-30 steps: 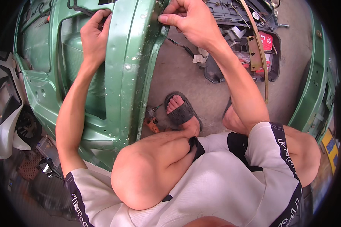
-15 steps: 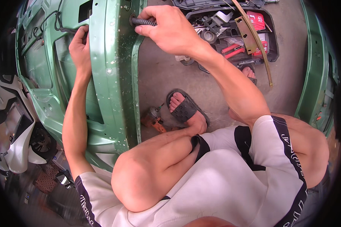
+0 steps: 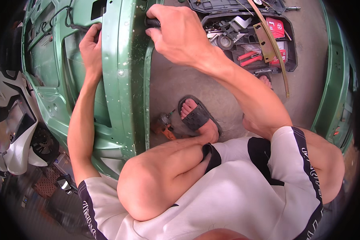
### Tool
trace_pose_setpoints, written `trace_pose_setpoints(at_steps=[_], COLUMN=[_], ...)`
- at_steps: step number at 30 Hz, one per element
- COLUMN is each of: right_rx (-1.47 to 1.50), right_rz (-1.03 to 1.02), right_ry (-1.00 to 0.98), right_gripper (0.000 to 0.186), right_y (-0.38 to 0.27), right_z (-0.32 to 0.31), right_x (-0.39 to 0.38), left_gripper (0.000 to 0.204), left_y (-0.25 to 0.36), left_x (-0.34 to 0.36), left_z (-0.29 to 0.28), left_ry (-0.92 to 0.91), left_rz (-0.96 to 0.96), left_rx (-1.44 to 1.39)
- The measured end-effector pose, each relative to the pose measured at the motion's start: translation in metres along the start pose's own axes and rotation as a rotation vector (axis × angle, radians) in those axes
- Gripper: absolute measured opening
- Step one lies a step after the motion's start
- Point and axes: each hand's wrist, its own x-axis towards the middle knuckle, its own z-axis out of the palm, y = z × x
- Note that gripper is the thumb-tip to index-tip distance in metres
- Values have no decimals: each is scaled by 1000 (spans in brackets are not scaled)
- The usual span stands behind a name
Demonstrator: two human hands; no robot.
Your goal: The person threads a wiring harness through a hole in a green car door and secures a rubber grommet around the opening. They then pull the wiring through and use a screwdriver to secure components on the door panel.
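A green car door panel [image 3: 122, 92] stands upright at my left. My right hand [image 3: 184, 38] is closed, pinching a black corrugated rubber sleeve [image 3: 153, 23] against the narrow edge of the door. Part of the sleeve is hidden behind my fingers. On the door's inner side, my left hand [image 3: 91, 50] reaches into an opening with its fingers curled. A black wiring harness [image 3: 70, 20] runs along the panel into those fingers. The fingertips are partly hidden by the door's frame.
An open black toolbox [image 3: 290, 48] holds red-handled pliers [image 3: 250, 58], tape and metal parts. A long curved metal strip [image 3: 274, 44] lies across it. An orange power tool [image 3: 163, 127] rests by my sandal. Another green panel [image 3: 334, 80] stands right; a white motorbike [image 3: 16, 116] is left.
The view has shifted slightly, moving the door rightward in the picture. My right hand is closer to the door edge and less of the sleeve shows. My left hand keeps its hold.
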Motion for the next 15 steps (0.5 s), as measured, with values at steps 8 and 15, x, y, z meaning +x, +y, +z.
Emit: trace_pose_setpoints(at_steps=[8, 15], right_rx=[714, 1121], right_rz=[401, 584], right_ry=[-374, -558], right_gripper=[56, 48], right_y=[59, 62], right_z=[-46, -50], right_x=[-3, -13], left_gripper=[22, 16], left_y=[1, 12], left_x=[4, 2], left_z=[-3, -7], left_ry=[85, 155], left_rz=[130, 149], left_rx=[66, -86])
